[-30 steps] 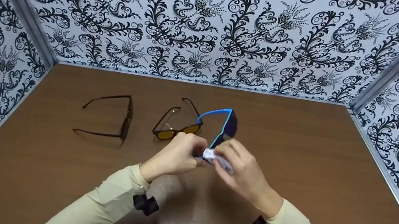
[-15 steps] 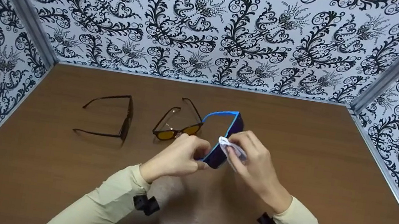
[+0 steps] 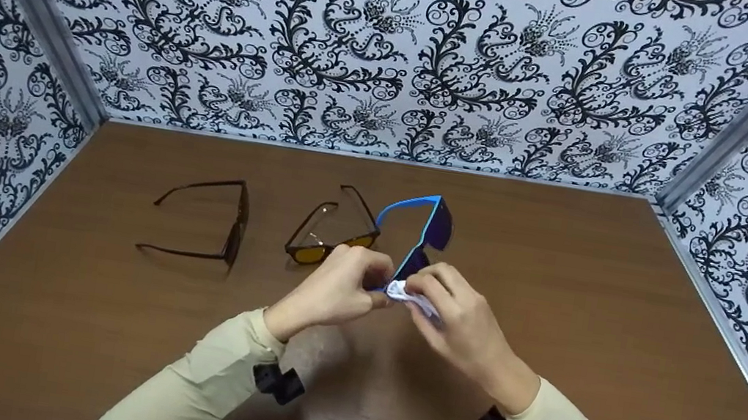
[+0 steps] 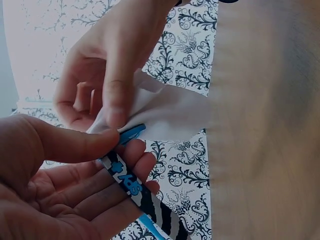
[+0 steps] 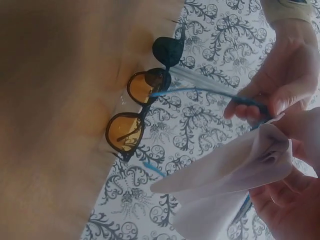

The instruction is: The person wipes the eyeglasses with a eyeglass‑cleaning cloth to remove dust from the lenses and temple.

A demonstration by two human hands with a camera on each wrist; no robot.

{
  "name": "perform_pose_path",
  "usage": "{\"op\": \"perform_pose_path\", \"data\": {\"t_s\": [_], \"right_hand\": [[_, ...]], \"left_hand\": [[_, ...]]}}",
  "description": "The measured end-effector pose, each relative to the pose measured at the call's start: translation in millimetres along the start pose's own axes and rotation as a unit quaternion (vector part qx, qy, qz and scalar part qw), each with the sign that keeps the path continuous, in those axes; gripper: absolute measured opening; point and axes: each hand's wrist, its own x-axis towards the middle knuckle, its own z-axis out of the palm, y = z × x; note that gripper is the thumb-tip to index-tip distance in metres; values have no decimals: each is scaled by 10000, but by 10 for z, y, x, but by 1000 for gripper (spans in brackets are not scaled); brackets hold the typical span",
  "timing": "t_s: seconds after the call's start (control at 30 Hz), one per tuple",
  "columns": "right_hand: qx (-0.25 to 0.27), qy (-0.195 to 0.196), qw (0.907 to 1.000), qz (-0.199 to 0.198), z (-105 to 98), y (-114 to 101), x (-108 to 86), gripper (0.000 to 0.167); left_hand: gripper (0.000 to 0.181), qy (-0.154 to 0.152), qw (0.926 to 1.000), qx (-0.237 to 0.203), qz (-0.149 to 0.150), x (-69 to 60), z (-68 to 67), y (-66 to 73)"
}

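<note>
Black-and-white patterned panels rise behind the far edge and along both side edges of a brown worktop, whose right edge lies well apart from the person's hands. The left hand clamps one temple of a pair of blue-framed sunglasses between thumb and fingers, just right of the worktop's middle. The right hand, fingers together, pinches a white cloth against the sunglasses' near end. Toward the far left corner rest black glasses, their temples pointing to the left edge. Amber-lensed glasses lie between them and the blue pair, partly behind the left hand; the right wrist view shows both amber lenses. The cloth, bunched from above, spreads broadly in both wrist views. Only the left wrist view reveals blue lettering on the striped temple.
</note>
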Motion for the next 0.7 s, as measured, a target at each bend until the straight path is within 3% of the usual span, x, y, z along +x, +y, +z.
{"op": "perform_pose_path", "data": {"t_s": [0.17, 0.33, 0.53, 0.7], "right_hand": [[163, 41, 9985, 525, -49, 67, -49, 30], [265, 235, 9937, 1066, -95, 76, -16, 23], [202, 471, 9951, 845, -66, 11, 51, 22], [146, 396, 9988, 243, -3, -58, 41, 29]], "left_hand": [[9, -166, 9996, -151, -171, -21, -6, 0], [9, -265, 9996, 7, -52, -32, 19, 7], [8, -340, 9994, 2, 25, -30, 71, 23], [10, -46, 10000, -34, 47, -19, 100, 6]]}}
